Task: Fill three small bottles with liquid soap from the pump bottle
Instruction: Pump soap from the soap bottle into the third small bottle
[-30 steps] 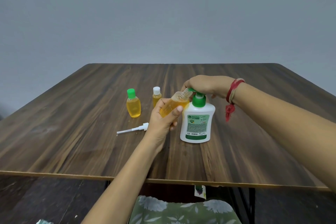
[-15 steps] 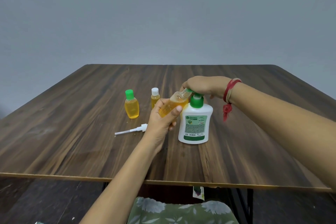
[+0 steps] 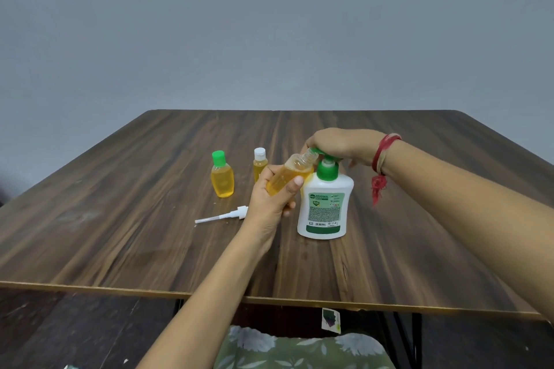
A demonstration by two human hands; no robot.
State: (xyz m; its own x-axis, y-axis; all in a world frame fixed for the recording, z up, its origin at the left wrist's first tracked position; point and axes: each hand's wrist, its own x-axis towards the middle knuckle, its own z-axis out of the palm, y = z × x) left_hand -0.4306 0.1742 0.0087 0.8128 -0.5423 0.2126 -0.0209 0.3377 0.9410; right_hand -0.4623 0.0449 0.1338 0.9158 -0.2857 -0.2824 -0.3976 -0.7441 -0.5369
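In the head view, a dark wood-grain worktop (image 3: 120,219) filled the middle of the frame under a plain grey wall.

Just right of centre stood the white pump bottle (image 3: 325,207), upright, with a green collar and a green-and-white label facing the camera. The right hand (image 3: 338,144) lay on top of its green pump head. Its fingers (image 3: 314,141) were bent down over the front of the head, towards the spout, and hid most of it. A red thread (image 3: 382,156) was tied round that wrist, its tassel hanging down.

The left hand (image 3: 271,198) came up from the lower centre and gripped a small open bottle (image 3: 292,172). The thumb (image 3: 295,181) was pressed across the near side and the other fingers wrapped round behind. The small open bottle was tilted, its uncapped neck pointing up and to the right and meeting the spout under the right hand. Yellow liquid filled most of its body, and it touched the shoulder of the pump bottle.

Left of centre stood a green-capped bottle (image 3: 222,175), and just beside it a narrower white-capped bottle (image 3: 259,163), partly behind the left hand. Both were upright, closed and full of yellow liquid. Below them a white spray cap (image 3: 223,216) with a thin tube lay flat on the worktop, one end hidden behind the left hand.

A green floral cloth (image 3: 299,350) showed at the bottom edge.
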